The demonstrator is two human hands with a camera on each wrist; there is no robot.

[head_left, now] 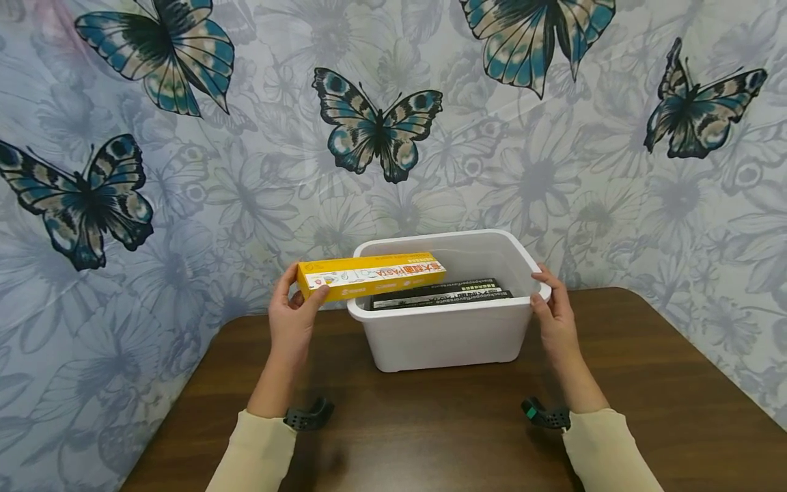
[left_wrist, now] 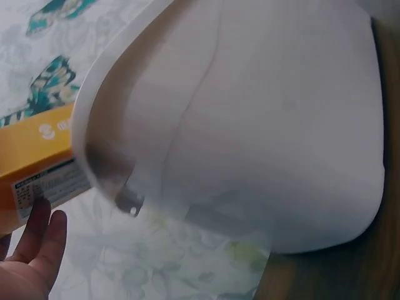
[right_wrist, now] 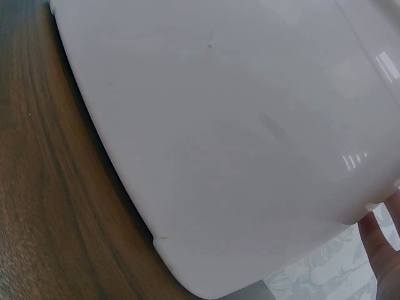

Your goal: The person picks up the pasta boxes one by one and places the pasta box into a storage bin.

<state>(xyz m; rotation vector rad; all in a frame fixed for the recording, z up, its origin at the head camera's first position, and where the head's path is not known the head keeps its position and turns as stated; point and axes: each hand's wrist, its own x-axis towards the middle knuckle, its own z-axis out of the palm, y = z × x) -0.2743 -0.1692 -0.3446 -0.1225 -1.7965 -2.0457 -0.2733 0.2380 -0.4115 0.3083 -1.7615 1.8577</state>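
My left hand (head_left: 292, 316) grips the left end of a yellow pasta box (head_left: 375, 273) between thumb and fingers. The box's right end reaches over the left rim of a white plastic bin (head_left: 443, 342). In the left wrist view the box (left_wrist: 31, 150) shows behind the bin's rim, with fingertips against its labelled side. On the bin's right rim, my right hand (head_left: 558, 318) holds the edge, thumb in front and fingers behind. Black boxes with white print (head_left: 439, 294) lie inside the bin, tilted and partly hidden by its front wall.
The bin stands on a brown wooden table (head_left: 424, 424), near its back edge. Behind it hangs a pale floral backdrop with butterflies (head_left: 378, 130). Dark wristbands circle both wrists, the left wristband (head_left: 310, 414) and the right wristband (head_left: 546, 414).
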